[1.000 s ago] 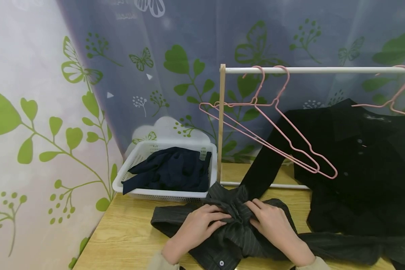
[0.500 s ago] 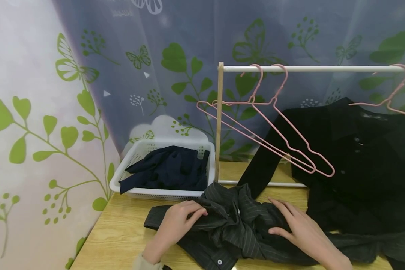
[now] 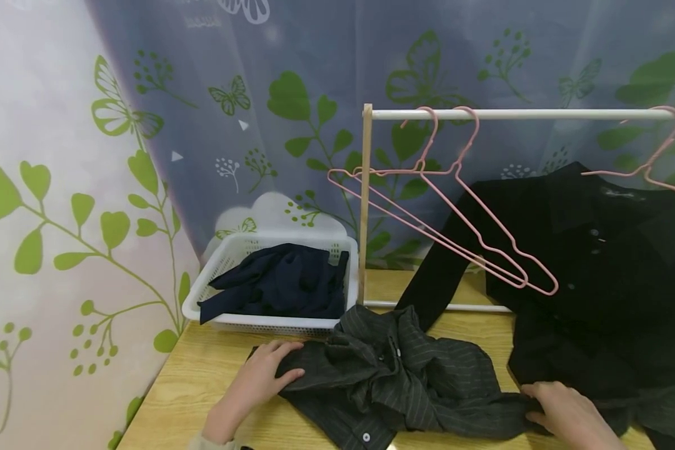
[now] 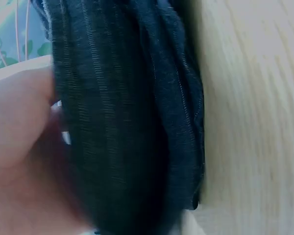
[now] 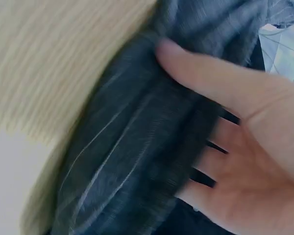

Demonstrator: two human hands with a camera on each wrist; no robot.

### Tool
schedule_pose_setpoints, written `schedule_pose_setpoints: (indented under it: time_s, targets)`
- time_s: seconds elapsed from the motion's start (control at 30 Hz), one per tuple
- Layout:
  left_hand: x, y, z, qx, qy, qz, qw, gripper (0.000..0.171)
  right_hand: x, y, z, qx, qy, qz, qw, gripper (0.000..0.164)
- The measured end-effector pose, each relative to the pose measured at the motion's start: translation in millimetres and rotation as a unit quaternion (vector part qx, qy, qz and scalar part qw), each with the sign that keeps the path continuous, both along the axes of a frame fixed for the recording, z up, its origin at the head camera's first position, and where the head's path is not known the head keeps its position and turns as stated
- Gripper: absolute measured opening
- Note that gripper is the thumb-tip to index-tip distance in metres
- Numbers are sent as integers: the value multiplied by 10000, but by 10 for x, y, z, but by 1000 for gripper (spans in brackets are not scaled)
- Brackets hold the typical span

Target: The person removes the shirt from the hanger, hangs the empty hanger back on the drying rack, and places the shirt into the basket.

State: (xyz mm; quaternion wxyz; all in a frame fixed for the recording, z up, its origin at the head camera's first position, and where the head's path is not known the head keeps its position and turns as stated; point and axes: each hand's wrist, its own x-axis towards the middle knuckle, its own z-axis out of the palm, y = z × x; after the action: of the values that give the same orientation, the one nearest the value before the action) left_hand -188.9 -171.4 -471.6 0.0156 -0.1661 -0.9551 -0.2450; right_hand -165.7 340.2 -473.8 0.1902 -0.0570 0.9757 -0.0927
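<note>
A dark grey pinstriped shirt (image 3: 410, 381) lies crumpled on the wooden table, its collar bunched in the middle and a white button showing at the front. At the left, my left hand (image 3: 257, 377) holds one sleeve near its end; the left wrist view shows the sleeve (image 4: 108, 112) close up, with the far fingers hidden. My right hand (image 3: 570, 414) grips the other sleeve, stretched out to the right. In the right wrist view the thumb lies over this sleeve (image 5: 132, 142) and the fingers pass behind it.
Behind stands a white basket (image 3: 284, 322) holding dark navy clothing (image 3: 292, 281). A rack with a white rail (image 3: 540, 114) carries several pink hangers (image 3: 472, 215). A black shirt (image 3: 590, 281) spreads over the right side. Bare tabletop (image 3: 185, 381) shows at the left.
Both hands have left the bunched middle of the shirt and moved apart, left hand to the left sleeve, right hand to the right sleeve. The collar area now lies untouched.
</note>
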Motion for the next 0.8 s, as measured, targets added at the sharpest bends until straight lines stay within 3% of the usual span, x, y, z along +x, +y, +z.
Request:
schedule_pose_setpoints:
  time_s: [0.1, 0.2, 0.3, 0.6, 0.7, 0.8]
  targets:
    - [13, -34, -38, -123, -621, -50, 9980, 62, 40, -110, 59, -19, 1130, 93, 9936, 27]
    - [2, -47, -81, -303, -912, -84, 9953, 75, 77, -291, 138, -65, 2507, 236, 9678, 30]
    - [-17, -42, -108, -466, -959, -86, 9943, 81, 61, -488, 211, -207, 3406, 338, 9394, 34]
    - [-27, -15, -115, -670, -760, -186, 9947, 75, -172, -953, 341, -495, 4909, 455, 8686, 32]
    - [-32, -13, -116, -671, -655, -219, 9953, 68, -245, -1071, 370, -581, 5174, 449, 8526, 36]
    - [-40, -11, -124, -628, -581, -240, 9960, 61, -295, -1176, 346, -590, 5247, 467, 8480, 38]
